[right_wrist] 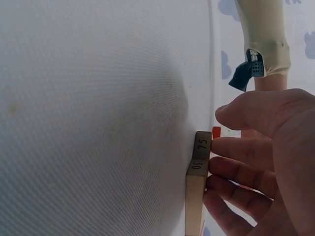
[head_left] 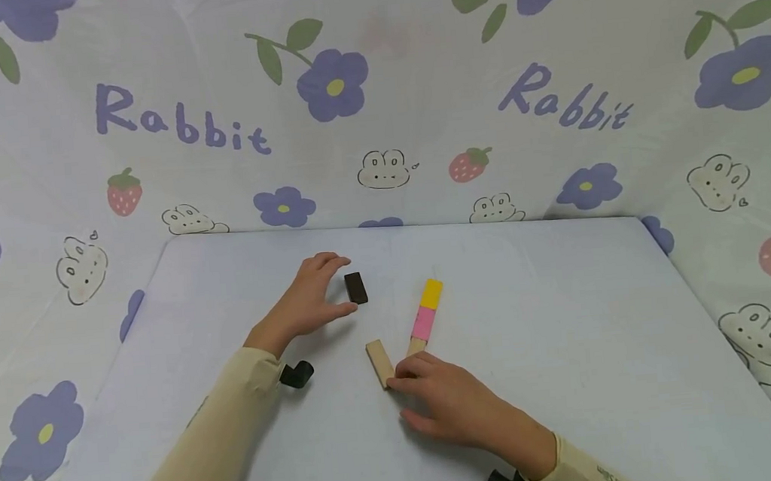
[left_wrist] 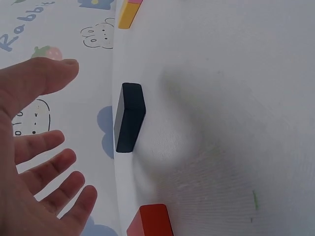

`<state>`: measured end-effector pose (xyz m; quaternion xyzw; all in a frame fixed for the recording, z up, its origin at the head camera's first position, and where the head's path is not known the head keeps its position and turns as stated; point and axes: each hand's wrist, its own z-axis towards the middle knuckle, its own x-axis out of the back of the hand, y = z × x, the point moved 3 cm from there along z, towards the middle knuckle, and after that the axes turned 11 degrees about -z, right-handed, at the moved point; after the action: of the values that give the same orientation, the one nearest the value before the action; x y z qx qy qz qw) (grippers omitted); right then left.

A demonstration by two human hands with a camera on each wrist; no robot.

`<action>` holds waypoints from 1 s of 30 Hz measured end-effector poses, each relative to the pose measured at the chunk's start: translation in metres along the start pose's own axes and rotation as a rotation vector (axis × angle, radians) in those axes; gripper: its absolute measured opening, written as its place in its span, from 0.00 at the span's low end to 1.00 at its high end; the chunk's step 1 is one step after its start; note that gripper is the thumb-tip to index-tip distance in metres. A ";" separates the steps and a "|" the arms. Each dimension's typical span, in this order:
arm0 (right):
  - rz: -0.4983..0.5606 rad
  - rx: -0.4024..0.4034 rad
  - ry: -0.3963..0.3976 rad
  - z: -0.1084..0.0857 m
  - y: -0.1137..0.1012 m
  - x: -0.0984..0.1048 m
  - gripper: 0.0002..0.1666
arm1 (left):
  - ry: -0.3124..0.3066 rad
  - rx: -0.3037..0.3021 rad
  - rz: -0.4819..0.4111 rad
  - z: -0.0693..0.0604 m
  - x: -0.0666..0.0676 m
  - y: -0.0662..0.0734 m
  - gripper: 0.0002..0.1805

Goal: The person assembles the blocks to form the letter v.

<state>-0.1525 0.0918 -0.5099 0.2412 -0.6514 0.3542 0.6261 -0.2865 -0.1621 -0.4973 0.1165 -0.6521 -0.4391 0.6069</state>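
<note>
Black and untouched, the small block point(head_left: 356, 288) at mid-frame lies just beside the spread left hand point(head_left: 308, 296), seemingly a reach needing a pinch next, while the unclosed right hand point(head_left: 449, 401) touches wooden blocks point(head_left: 379, 363) at lower centre.

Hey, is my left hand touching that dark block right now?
Apart. The left wrist view shows it: the patterned cloth is visible in a clear gap between the left hand's fingers and the dark block.
</note>
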 end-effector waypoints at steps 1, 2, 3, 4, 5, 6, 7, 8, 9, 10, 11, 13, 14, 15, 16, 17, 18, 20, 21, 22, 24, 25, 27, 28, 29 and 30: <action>0.000 -0.001 -0.002 0.000 0.000 0.000 0.24 | -0.004 0.004 -0.003 0.001 0.000 0.000 0.43; -0.004 -0.001 -0.002 0.000 0.001 0.000 0.24 | -0.009 0.008 -0.003 0.002 0.000 -0.001 0.44; -0.005 -0.001 0.000 0.000 0.001 0.000 0.24 | -0.014 0.013 -0.002 0.003 0.000 -0.002 0.44; -0.008 0.001 0.004 0.000 0.001 0.000 0.24 | -0.018 0.019 -0.001 0.005 -0.001 -0.004 0.44; -0.009 0.002 0.008 0.000 0.001 0.000 0.24 | -0.023 0.024 0.001 0.006 -0.001 -0.005 0.44; -0.010 0.006 0.014 0.000 0.001 0.000 0.23 | -0.028 0.029 0.003 0.008 -0.002 -0.007 0.44; -0.012 0.008 0.019 0.000 0.001 0.000 0.24 | -0.033 0.036 0.004 0.010 -0.002 -0.009 0.45; -0.013 0.012 0.026 0.000 0.001 0.000 0.23 | -0.038 0.043 0.005 0.011 -0.002 -0.011 0.45; -0.011 0.014 0.032 0.000 0.001 -0.001 0.23 | -0.043 0.049 0.004 0.013 -0.002 -0.013 0.45; -0.011 0.017 0.035 0.000 0.001 -0.001 0.23 | -0.045 0.053 0.001 0.014 -0.002 -0.015 0.45; -0.010 0.019 0.039 0.000 0.001 -0.001 0.23 | -0.046 0.056 0.000 0.015 -0.002 -0.016 0.45; -0.007 0.021 0.041 0.000 0.002 -0.002 0.23 | -0.049 0.065 -0.003 0.016 -0.002 -0.019 0.46; -0.006 0.022 0.041 0.000 0.002 -0.002 0.23 | -0.050 0.070 -0.005 0.016 -0.002 -0.020 0.46; -0.005 0.020 0.040 -0.001 0.002 -0.003 0.23 | -0.050 0.072 -0.007 0.017 -0.002 -0.021 0.46; -0.005 0.021 0.040 -0.001 0.002 -0.003 0.23 | -0.051 0.075 -0.007 0.017 -0.003 -0.022 0.46; -0.006 0.021 0.041 -0.001 0.002 -0.003 0.23 | -0.052 0.077 -0.008 0.017 -0.003 -0.023 0.46; -0.007 0.020 0.041 -0.001 0.002 -0.003 0.23 | -0.054 0.079 -0.009 0.018 -0.003 -0.024 0.46; -0.008 0.019 0.043 -0.001 0.002 -0.003 0.23 | -0.058 0.083 -0.011 0.019 -0.003 -0.025 0.46; -0.006 0.017 0.043 -0.001 0.002 -0.003 0.23 | -0.061 0.084 -0.012 0.019 -0.002 -0.025 0.47; -0.005 0.015 0.044 -0.001 0.002 -0.003 0.23 | -0.063 0.085 -0.015 0.019 -0.002 -0.025 0.47; -0.002 0.013 0.043 -0.002 0.002 -0.003 0.22 | -0.070 0.090 -0.023 0.019 -0.002 -0.025 0.46; 0.000 0.013 0.043 -0.002 0.002 -0.003 0.22 | -0.074 0.093 -0.025 0.020 -0.003 -0.025 0.46; 0.003 0.009 0.042 -0.002 0.001 -0.003 0.22 | -0.082 0.097 -0.027 0.021 -0.004 -0.025 0.45; 0.002 0.007 0.042 -0.002 0.001 -0.003 0.22 | -0.085 0.098 -0.029 0.021 -0.004 -0.025 0.45; 0.001 0.007 0.042 -0.002 0.001 -0.003 0.22 | -0.088 0.099 -0.032 0.022 -0.004 -0.025 0.45; 0.001 0.006 0.040 -0.002 0.001 -0.003 0.23 | -0.090 0.100 -0.033 0.022 -0.005 -0.025 0.44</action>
<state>-0.1513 0.0937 -0.5135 0.2355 -0.6377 0.3613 0.6382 -0.3146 -0.1639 -0.5156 0.1376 -0.6977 -0.4208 0.5632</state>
